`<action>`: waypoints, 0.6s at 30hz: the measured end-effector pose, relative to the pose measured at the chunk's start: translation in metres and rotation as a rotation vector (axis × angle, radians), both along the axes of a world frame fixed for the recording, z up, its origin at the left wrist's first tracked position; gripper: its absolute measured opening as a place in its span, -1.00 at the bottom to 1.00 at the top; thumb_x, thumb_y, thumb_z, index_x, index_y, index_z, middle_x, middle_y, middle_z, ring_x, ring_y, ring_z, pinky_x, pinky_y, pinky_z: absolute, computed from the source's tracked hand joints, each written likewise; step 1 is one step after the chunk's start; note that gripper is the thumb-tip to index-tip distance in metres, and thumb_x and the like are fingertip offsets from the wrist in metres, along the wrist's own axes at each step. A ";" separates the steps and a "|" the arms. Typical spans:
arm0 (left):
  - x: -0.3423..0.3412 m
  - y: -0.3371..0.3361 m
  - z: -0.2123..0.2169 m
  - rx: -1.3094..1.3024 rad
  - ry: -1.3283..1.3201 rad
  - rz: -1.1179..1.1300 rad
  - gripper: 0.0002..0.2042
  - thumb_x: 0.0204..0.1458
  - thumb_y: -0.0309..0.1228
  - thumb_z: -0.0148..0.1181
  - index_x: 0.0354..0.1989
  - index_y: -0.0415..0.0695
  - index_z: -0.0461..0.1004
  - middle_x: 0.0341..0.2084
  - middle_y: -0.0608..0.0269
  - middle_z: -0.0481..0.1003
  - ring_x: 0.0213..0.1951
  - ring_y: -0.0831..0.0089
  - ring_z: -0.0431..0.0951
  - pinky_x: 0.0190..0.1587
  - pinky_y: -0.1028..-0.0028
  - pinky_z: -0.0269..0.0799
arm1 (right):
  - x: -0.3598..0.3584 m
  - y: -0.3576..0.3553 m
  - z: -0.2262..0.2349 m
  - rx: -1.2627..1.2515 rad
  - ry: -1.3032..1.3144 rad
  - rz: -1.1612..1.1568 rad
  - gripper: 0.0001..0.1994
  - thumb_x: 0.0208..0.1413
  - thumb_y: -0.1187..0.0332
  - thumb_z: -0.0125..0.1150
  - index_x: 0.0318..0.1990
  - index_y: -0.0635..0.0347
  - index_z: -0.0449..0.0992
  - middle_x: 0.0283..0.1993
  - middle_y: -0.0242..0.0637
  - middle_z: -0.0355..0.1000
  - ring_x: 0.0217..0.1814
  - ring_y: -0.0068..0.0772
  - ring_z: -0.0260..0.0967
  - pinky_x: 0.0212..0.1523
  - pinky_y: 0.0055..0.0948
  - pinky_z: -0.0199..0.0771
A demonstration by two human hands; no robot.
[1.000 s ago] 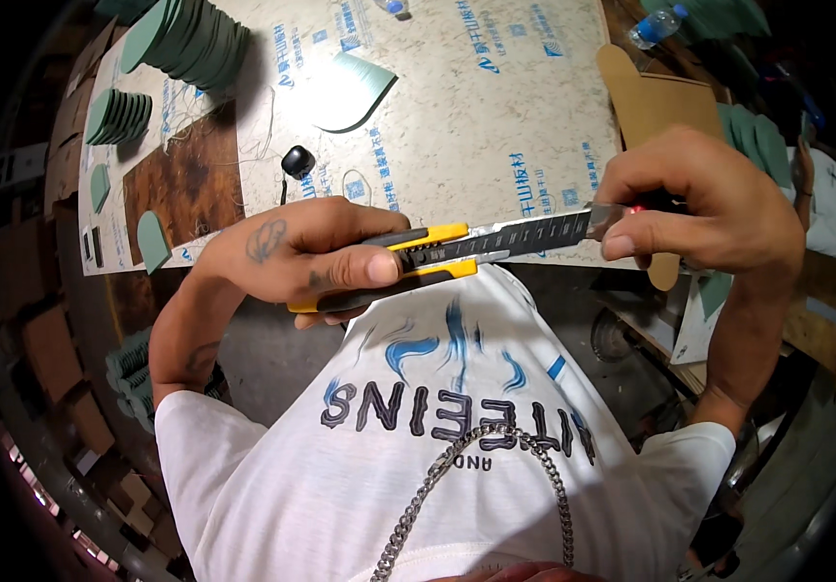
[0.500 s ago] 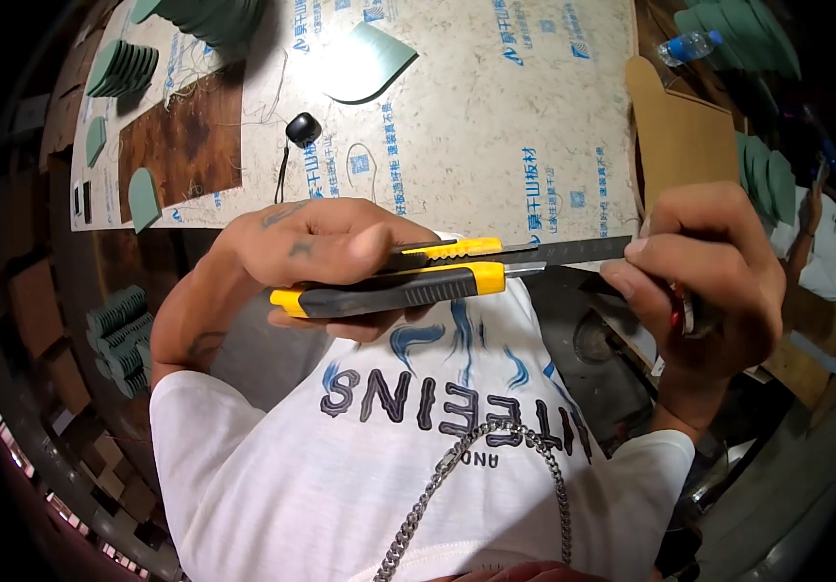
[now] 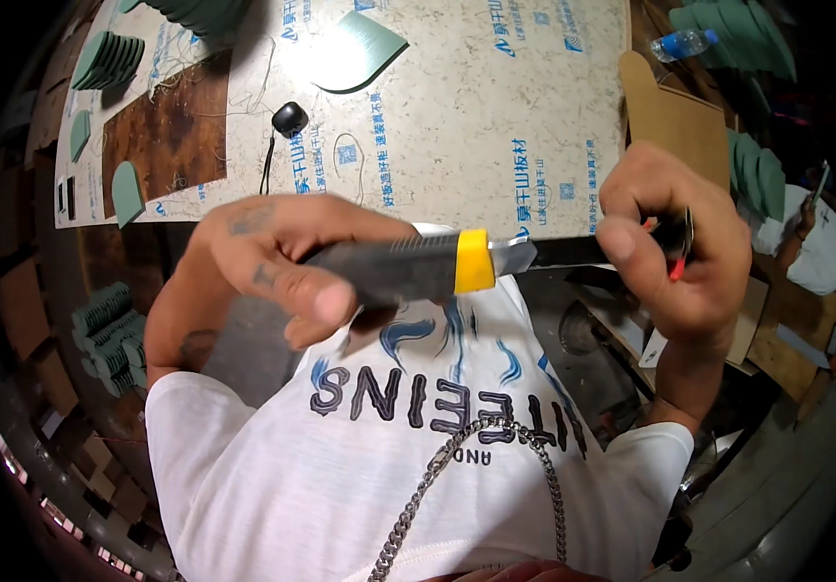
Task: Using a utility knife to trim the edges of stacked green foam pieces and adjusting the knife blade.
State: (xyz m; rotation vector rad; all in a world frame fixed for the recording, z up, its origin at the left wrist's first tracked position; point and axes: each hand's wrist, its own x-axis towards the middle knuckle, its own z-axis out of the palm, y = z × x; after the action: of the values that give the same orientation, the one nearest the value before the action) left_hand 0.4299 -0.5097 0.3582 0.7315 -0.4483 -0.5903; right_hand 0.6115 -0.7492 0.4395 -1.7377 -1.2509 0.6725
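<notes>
My left hand (image 3: 287, 267) is closed round a black and yellow utility knife (image 3: 408, 270), level in front of my shirt, its blade end pointing right. A black blade strip (image 3: 573, 252) reaches from the knife's metal tip to my right hand (image 3: 680, 242). That hand's thumb and curled fingers close on the strip's far end. Inside the right fingers is also a small item with a red part (image 3: 677, 270), mostly hidden, so its kind does not show. Both hands hang in the air just off the table's near edge.
Beyond my hands, a table (image 3: 466, 116) under printed sheeting carries a green rounded piece (image 3: 360, 53), a small black case (image 3: 290, 118) and stacked green pieces (image 3: 107, 60). Cardboard (image 3: 675, 121) and a water bottle (image 3: 685, 46) are at right, with another person (image 3: 811, 238) farther off.
The knife has turned in my left hand, its broad black side now facing up. My right hand has shifted slightly left and up, its fingers curled more around the blade strip.
</notes>
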 end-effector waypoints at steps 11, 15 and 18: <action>-0.014 0.016 0.017 0.079 0.240 0.160 -0.58 0.32 -0.27 -0.05 -0.13 -0.54 0.40 -0.74 0.09 0.45 -0.76 0.48 0.47 -0.73 0.56 0.37 | -0.012 0.006 0.001 -0.189 0.856 -0.142 -0.76 0.17 0.25 0.28 -0.41 0.26 0.53 -0.61 -0.48 0.34 -0.61 -0.75 0.18 -0.60 -0.64 0.11; -0.016 0.018 0.012 0.073 0.200 0.152 -0.57 0.34 -0.24 -0.09 -0.13 -0.53 0.41 -0.70 0.08 0.47 -0.72 0.47 0.50 -0.69 0.56 0.41 | -0.012 0.009 -0.002 -0.180 0.859 -0.138 -0.77 0.15 0.28 0.29 -0.43 0.26 0.53 -0.57 -0.49 0.36 -0.60 -0.74 0.20 -0.59 -0.66 0.13; -0.015 0.021 0.008 0.212 0.117 0.172 -0.52 0.37 -0.18 -0.15 -0.14 -0.48 0.45 -0.65 0.10 0.50 -0.66 0.50 0.53 -0.62 0.57 0.44 | -0.012 0.011 -0.006 -0.034 0.645 -0.061 -0.78 0.11 0.31 0.33 -0.45 0.26 0.51 -0.55 -0.40 0.38 -0.62 -0.58 0.26 -0.60 -0.58 0.18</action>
State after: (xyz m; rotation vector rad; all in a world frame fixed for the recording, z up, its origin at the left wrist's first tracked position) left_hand 0.4154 -0.4888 0.3663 0.9229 -0.2129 -0.5197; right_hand 0.5991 -0.7378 0.4338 -1.4054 -0.7364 1.1104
